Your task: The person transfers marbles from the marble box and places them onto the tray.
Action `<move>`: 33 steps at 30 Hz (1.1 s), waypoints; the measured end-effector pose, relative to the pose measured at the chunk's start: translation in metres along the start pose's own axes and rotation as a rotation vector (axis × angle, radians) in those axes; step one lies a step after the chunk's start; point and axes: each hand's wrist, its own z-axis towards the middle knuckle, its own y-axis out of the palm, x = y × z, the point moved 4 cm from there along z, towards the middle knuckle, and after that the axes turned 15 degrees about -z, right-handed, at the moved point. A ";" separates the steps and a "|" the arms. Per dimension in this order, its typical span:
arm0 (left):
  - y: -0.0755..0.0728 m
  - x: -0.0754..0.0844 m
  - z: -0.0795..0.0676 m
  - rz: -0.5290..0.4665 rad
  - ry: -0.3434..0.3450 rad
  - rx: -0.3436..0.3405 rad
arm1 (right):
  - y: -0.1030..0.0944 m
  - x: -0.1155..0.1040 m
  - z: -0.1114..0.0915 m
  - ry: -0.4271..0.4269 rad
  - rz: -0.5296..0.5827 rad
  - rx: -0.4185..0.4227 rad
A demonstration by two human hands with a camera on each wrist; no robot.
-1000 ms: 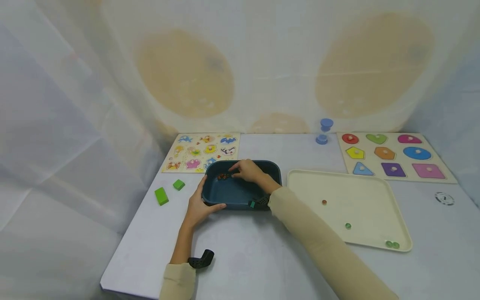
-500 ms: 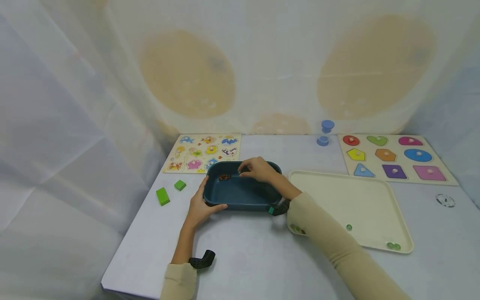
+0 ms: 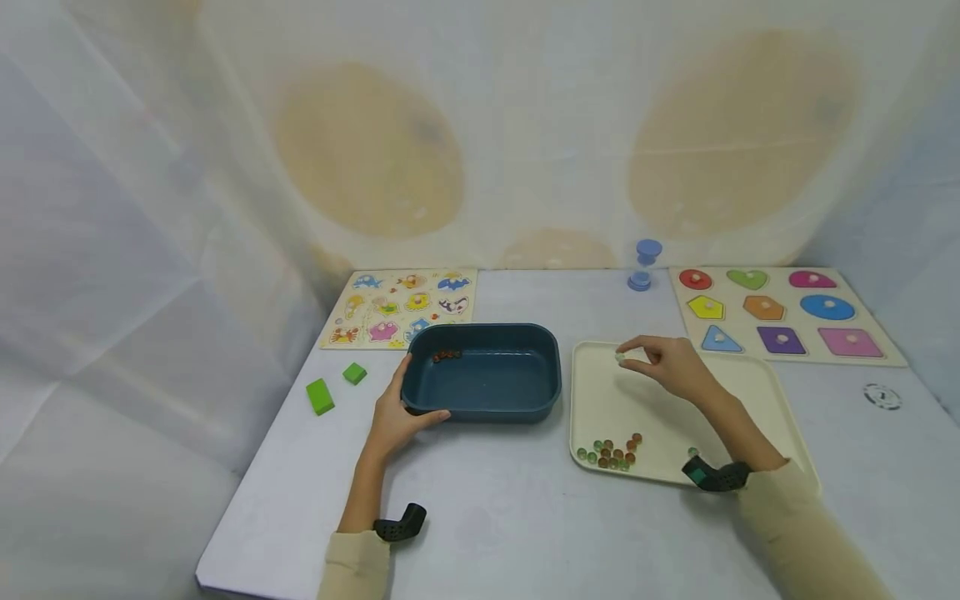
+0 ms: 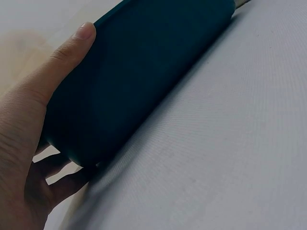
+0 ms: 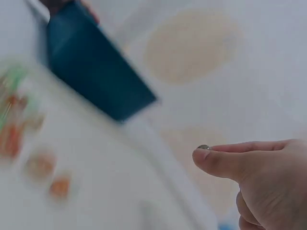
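Note:
My left hand (image 3: 393,419) grips the left end of a dark teal rectangular bin (image 3: 480,415), thumb along its near side and fingers round the left wall; the left wrist view shows this hold up close. Several reddish-brown marbles (image 3: 446,355) lie in the bin's far left corner. Over the far left part of a cream tray (image 3: 573,392), my right hand (image 3: 671,367) pinches a small clear glass marble (image 3: 619,357) between thumb and index finger. Green and brown marbles (image 3: 611,454) cluster at the tray's near left corner; a lone green marble (image 3: 693,452) lies beside the right wrist.
Two green blocks (image 3: 320,397) lie left of the bin. Behind it is an animal puzzle board (image 3: 397,307); a shape puzzle board (image 3: 780,312) lies at the back right. A blue hourglass (image 3: 641,265) stands at the back, and a round chip (image 3: 882,396) lies far right.
My right hand has lifted out of the bin and moved right over the cream tray, pinching the marble. The marble cluster there is now uncovered. My left hand keeps its grip on the bin.

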 end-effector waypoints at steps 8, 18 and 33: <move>-0.002 0.002 0.000 -0.001 -0.001 0.012 | 0.008 0.047 -0.051 0.146 -0.075 -0.114; -0.001 0.003 -0.001 -0.015 -0.009 0.008 | 0.004 0.027 -0.032 0.121 -0.021 -0.071; 0.000 0.002 -0.001 -0.011 -0.018 0.005 | 0.057 -0.119 0.106 -0.159 0.210 -0.082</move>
